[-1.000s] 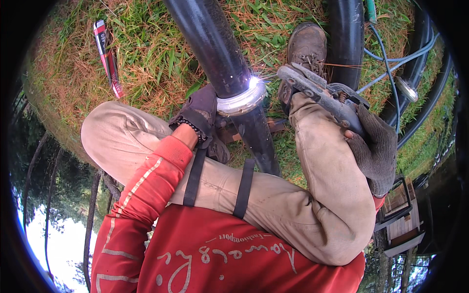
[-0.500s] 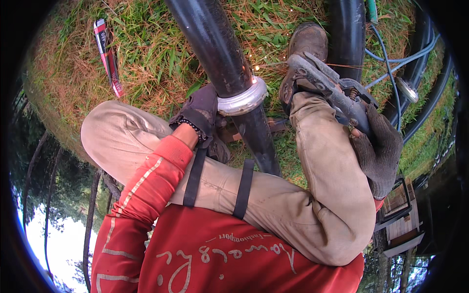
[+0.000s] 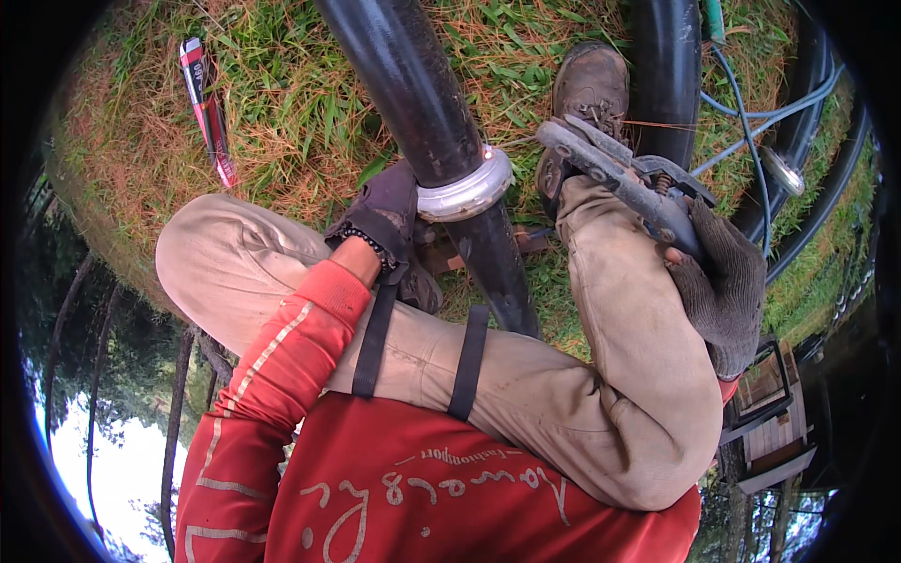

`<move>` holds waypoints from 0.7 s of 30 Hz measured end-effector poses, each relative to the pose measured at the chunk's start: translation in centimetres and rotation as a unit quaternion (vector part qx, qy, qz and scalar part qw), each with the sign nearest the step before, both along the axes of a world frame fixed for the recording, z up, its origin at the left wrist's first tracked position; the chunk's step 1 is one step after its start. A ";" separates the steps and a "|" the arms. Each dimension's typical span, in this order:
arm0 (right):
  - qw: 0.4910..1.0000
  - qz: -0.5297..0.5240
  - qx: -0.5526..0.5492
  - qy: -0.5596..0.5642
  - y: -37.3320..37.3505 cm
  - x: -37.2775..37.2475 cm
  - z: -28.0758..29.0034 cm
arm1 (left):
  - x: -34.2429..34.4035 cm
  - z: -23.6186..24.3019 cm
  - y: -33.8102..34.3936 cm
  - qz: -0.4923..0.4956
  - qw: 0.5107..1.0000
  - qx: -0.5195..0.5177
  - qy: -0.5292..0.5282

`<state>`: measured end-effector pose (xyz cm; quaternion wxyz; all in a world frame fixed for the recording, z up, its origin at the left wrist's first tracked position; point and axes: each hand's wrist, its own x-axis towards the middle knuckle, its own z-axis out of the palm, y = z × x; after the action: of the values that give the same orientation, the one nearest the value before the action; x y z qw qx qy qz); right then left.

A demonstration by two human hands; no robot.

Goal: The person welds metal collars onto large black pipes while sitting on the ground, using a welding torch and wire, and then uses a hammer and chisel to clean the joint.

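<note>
My left hand [image 3: 389,205], in a dark glove, is against the side of a black metal pipe [image 3: 413,84], by its silver ring [image 3: 469,190]. Its fingers curl in at the pipe and are partly hidden behind it. My right hand [image 3: 721,291], in a dark knitted glove with a bare thumb tip, is closed round the handle of a worn welding electrode holder [image 3: 624,171]. The holder's jaws point left, toward the ring. A thin rod, faint against the grass, seems to run from the jaws to the ring's upper edge.
More black pipes [image 3: 664,75] lie to the right, one with a silver ring [image 3: 783,173]. Blue-grey cables [image 3: 746,127] cross between them. A red and black packet [image 3: 204,108] lies on the grass at the far left. My bent legs [image 3: 507,361] surround the near pipe end.
Bright sparks at the ring's upper edge have gone. My right hand and the electrode holder have shifted slightly left and down. My left hand stays in place.
</note>
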<state>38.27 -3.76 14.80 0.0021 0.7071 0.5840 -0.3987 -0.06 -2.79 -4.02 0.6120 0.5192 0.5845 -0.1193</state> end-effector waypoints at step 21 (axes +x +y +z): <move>1.000 -0.006 -0.018 0.023 -0.3 0.3 -0.6 | 1.6 1.7 1.4 0.194 0.961 -0.191 0.040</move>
<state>38.55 -4.02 14.18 -0.0014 0.7013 0.5723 -0.4250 1.54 -1.40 -2.35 0.6873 0.2640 0.6644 -0.1289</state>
